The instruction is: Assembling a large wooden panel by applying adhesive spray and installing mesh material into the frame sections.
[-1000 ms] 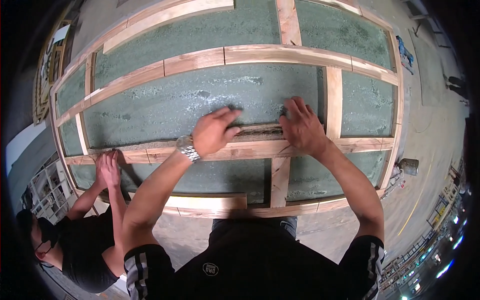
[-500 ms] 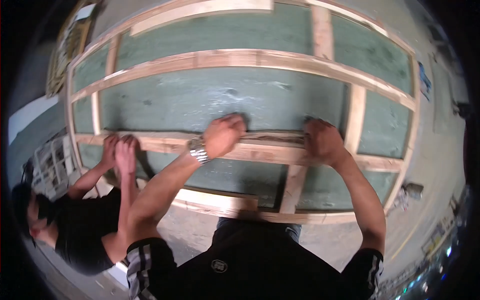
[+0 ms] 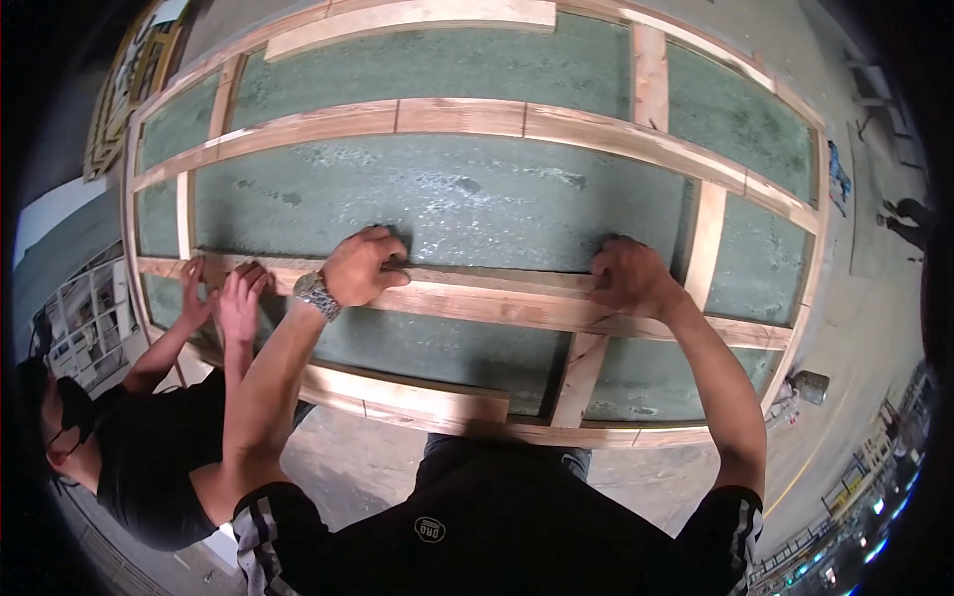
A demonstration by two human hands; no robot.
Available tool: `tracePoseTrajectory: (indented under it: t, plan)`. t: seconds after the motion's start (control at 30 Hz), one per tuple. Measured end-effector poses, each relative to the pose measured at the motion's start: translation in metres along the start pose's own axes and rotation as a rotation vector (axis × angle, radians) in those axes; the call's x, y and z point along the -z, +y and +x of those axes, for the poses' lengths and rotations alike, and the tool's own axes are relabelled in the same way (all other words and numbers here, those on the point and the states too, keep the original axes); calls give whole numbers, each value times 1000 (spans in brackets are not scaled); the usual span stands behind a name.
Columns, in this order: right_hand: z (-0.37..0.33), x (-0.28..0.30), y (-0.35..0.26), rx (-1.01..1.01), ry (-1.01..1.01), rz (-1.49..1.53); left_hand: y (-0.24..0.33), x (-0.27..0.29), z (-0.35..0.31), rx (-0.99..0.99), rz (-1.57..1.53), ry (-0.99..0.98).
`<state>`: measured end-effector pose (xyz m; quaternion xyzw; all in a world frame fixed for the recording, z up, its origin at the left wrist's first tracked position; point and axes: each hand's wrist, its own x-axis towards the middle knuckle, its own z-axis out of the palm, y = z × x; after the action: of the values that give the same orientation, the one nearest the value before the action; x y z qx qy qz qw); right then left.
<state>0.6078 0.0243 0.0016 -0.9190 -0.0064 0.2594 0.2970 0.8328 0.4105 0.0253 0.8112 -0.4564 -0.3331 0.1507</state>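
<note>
A wooden stud frame lies over a green-grey surface, with boards running across and short pieces between them. Both my hands grip the nearer long wooden board. My left hand, with a metal watch at the wrist, curls its fingers over the board's far edge left of the middle. Farther right, my right hand wraps over the same board near a short cross piece. At the board's left end, a co-worker's two hands rest on it.
The co-worker in black leans in from the left, close to my left forearm. A loose board lies along the frame's near edge, another board along the far edge. At right on the floor sits a small container. Racks stand at the left.
My left hand has shifted left along the board, away from my right hand. My right hand stays in about the same place. The co-worker's hands have moved apart slightly.
</note>
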Motion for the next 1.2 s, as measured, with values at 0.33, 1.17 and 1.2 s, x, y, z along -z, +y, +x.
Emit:
tracePoseTrajectory:
  t: [0.33,1.17,1.2]
  plan:
    - [9,42,-13,-125,62,297,26,-8,13,-81,-25,121]
    - [34,-9,-62,65,182,18,-14,21,-28,103,-47,101]
    - [39,-11,-69,59,183,14,-24,20,-35,82,-23,101]
